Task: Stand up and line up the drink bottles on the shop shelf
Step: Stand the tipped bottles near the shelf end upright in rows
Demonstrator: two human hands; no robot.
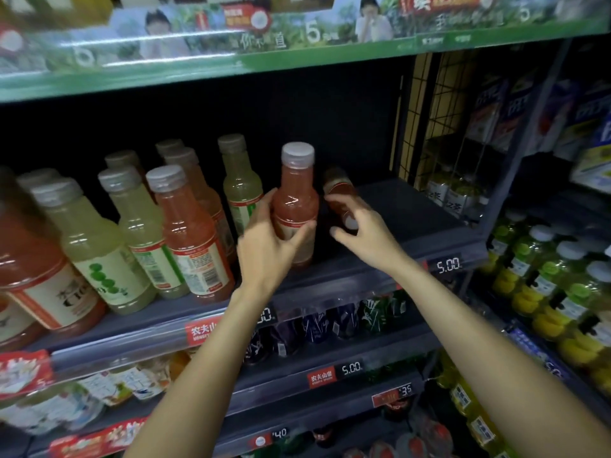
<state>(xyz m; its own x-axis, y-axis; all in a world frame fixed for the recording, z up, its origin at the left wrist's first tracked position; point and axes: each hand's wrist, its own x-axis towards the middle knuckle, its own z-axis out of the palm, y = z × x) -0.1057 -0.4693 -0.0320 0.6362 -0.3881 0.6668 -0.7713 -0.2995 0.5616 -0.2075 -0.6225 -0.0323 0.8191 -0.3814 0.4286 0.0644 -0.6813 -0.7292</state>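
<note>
An upright pink juice bottle (296, 193) with a grey cap stands on the dark shelf (413, 219). My left hand (267, 241) grips its lower body, thumb on the right side. Just right of it a second pink bottle (339, 190) lies on its side, cap toward me. My right hand (363, 231) curls its fingers over this lying bottle's neck end. To the left stand several upright bottles, pink (190, 233) and pale green (241, 190).
The shelf's right part is bare up to a wire side panel (439, 104). A price strip reading 5.00 (448, 265) runs along the shelf edge. Lower shelves hold dark bottles (330, 322); yellow-green bottles (542, 279) fill the rack at right. A green banner shelf (297, 54) hangs overhead.
</note>
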